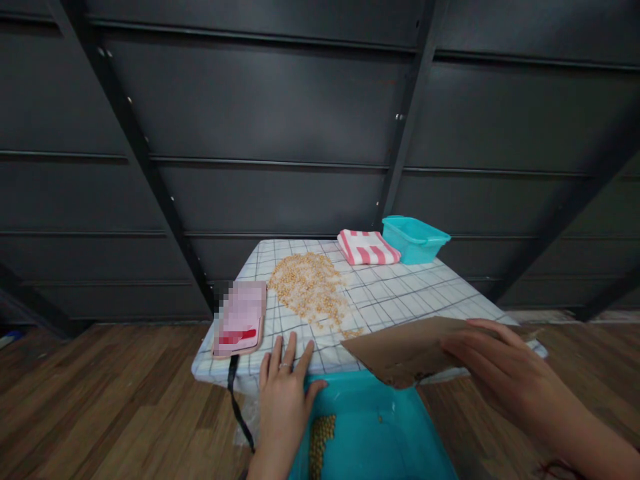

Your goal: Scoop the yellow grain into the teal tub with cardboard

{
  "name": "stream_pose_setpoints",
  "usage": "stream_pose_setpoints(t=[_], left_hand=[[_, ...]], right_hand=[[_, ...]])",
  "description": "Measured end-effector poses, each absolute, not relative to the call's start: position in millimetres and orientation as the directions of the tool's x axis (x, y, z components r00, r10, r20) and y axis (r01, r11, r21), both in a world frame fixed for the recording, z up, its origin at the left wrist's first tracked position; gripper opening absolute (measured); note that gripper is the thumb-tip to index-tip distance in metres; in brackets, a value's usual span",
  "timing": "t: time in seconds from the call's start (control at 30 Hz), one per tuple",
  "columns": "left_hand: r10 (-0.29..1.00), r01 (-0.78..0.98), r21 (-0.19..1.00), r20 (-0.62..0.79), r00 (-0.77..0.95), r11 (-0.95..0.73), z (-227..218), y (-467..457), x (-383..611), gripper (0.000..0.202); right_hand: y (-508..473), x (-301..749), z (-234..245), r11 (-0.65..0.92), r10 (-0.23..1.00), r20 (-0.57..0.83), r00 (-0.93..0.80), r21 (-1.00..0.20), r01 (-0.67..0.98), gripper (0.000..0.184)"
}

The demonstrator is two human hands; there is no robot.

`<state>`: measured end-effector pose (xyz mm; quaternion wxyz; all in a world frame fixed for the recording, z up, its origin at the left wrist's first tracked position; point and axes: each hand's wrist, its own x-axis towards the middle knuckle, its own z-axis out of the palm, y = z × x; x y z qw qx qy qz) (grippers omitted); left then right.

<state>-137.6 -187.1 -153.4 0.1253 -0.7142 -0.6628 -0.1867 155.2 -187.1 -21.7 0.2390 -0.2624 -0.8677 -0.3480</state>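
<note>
In the head view, our right hand (505,363) has its grip pinching brown cardboard (400,347) above a teal bin (380,447). Our left hand (283,387) lies spread at the tabletop (425,290) edge, near a heap of mixed grains (307,285).

a dark panelled wall (270,103) is divided by black beams (407,113); below, a brown plank floor (135,393) is seen, and a cloth-covered table (415,293) is placed before the wall.

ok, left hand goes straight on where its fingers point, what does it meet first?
Likely the grain pile on the checked cloth, just ahead of the left hand. Hand height is unclear, so it could pass above.
</note>
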Motion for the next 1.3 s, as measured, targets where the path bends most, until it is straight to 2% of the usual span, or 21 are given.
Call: stream_pose_setpoints(t=[0.43,0.63,1.0,1.2,1.3], left_hand=[[0.903,0.992,0.078,0.426,0.054,-0.096,-148.3,-188.6,-135.2,0.052],[0.917,0.993,0.076,0.395,0.05,-0.087,-142.0,-189.8,-134.7,0.053],[0.917,0.991,0.093,0.395,0.052,-0.096,-144.3,-189.7,-135.1,0.052],[0.925,0.993,0.086,0.378,0.043,-0.082,-139.9,-190.5,-134.2,0.052],[0.93,0.992,0.1,0.366,0.035,-0.077,-137.9,-190.8,-133.5,0.053]], right_hand=[[-176.8,162.8,-28.7,0.545,0.367,0.577,-0.73,0.502,0.671,0.032],[-179.5,169.5,-34.1,0.576,0.425,0.555,-0.715,0.443,0.687,0.031],[-178.7,175.7,-32.4,0.548,0.39,0.579,-0.716,0.479,0.686,0.032],[-189.8,188.7,-30.5,0.647,0.433,0.585,-0.686,0.328,0.688,0.038],[-190.2,193.9,-31.1,0.656,0.419,0.552,-0.721,0.366,0.66,0.036]])
